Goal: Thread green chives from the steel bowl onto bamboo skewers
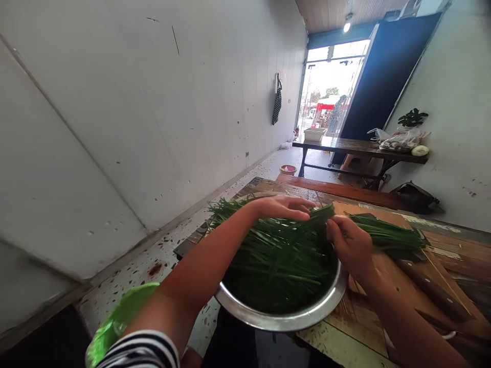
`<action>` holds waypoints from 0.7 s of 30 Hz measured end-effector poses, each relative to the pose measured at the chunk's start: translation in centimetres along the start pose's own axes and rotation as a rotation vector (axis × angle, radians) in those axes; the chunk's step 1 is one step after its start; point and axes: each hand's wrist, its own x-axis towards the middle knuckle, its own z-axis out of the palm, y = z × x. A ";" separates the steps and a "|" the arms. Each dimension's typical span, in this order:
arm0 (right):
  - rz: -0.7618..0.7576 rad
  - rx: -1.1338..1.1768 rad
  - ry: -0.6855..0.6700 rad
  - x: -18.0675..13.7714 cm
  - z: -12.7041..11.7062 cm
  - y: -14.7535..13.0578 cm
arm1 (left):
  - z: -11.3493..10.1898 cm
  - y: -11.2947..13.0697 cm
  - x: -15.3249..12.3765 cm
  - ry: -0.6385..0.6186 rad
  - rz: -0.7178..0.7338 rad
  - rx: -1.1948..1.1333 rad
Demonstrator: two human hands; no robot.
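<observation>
A wide metal bowl (280, 322) is heaped with long green garlic chives (280, 260), some hanging over its far left rim. My left hand (286, 207) reaches across the top of the pile, its fingers stretched out flat and touching a bunch. At the bowl's right side, my right hand (349, 243) pinches near the cut end of that same bunch. To the right, more chives (387, 235) lie on a wooden cutting board (387, 278). A knife with a brown riveted handle (433, 289) rests on the board, beside those chives.
Below my left arm stands a green-lined bin (111, 319). Beyond the worktable (330, 335) is a wooden bench (345, 190). A farther table (353, 147) bears a white tub (314, 134) and bagged vegetables (401, 140). A white wall (153, 117) runs along the left.
</observation>
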 end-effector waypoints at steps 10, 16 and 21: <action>0.164 0.155 -0.155 1.9 -1.6 -0.2 | 1.3 3.2 -0.9 -0.178 -0.244 -0.068; 0.176 0.124 -0.596 1.9 -2.2 -0.6 | -0.3 3.4 -1.1 -0.240 -0.435 0.380; 0.018 -0.210 -0.430 0.9 -0.4 -0.1 | -0.9 -1.3 0.9 0.093 -0.245 0.695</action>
